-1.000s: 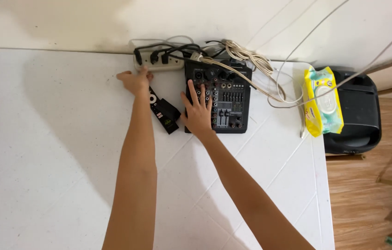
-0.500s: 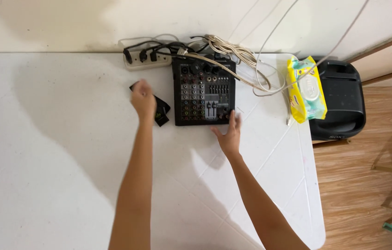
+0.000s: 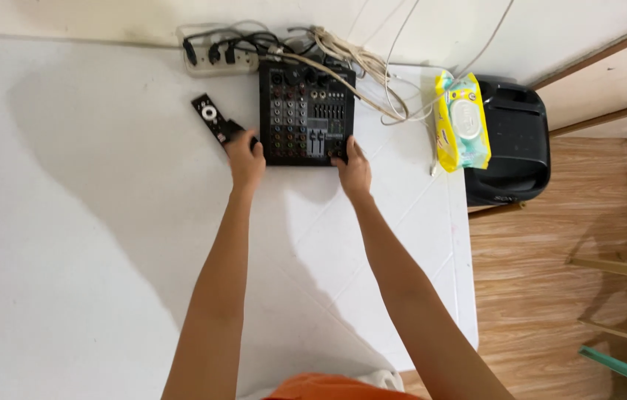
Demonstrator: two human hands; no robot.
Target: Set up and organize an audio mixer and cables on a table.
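A small black audio mixer [image 3: 306, 111] with rows of knobs and sliders lies flat on the white table [image 3: 76, 222], cables plugged into its far edge. My left hand [image 3: 245, 159] grips its near left corner. My right hand [image 3: 352, 164] grips its near right corner. A black remote control [image 3: 212, 118] lies just left of the mixer, its near end under my left hand.
A white power strip [image 3: 218, 58] with black plugs sits at the wall behind the mixer, beside a tangle of pale cables [image 3: 361, 67]. A yellow pack of wipes [image 3: 461, 122] lies at the table's right edge. A black speaker [image 3: 513, 148] stands on the wooden floor.
My left hand came back from the power strip to the mixer's near left corner. My right hand slid off the knobs to the near right corner. The view shifted left.
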